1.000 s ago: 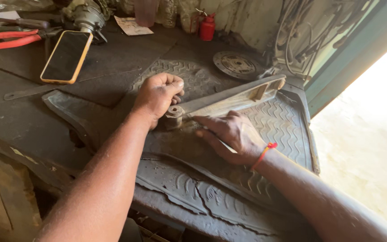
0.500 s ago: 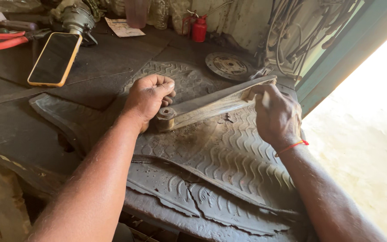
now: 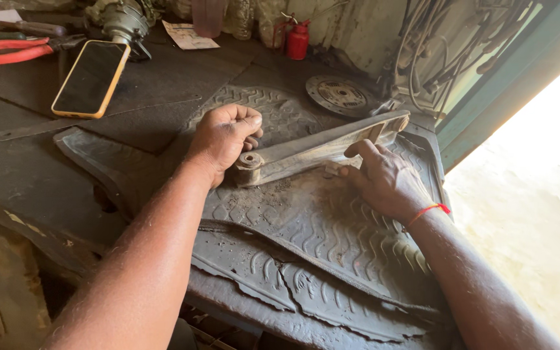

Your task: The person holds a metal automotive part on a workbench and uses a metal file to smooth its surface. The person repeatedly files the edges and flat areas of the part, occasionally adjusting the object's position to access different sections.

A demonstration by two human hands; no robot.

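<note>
Keep your fisted left hand [image 3: 225, 139] clamped on the metal arm's [image 3: 319, 148] bushing [image 3: 249, 161] end while your right hand [image 3: 384, 178], fingers loosely spread, presses flat along its side.

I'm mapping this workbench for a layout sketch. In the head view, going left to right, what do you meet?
Red-handled pliers → phone in a yellow case → left hand, fist closed at the bushing end of the metal arm → round metal disc → right hand resting against the arm.

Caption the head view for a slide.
Left hand grips the bushing end of a dusty metal arm on a rubber mat; right hand rests against it.
</note>
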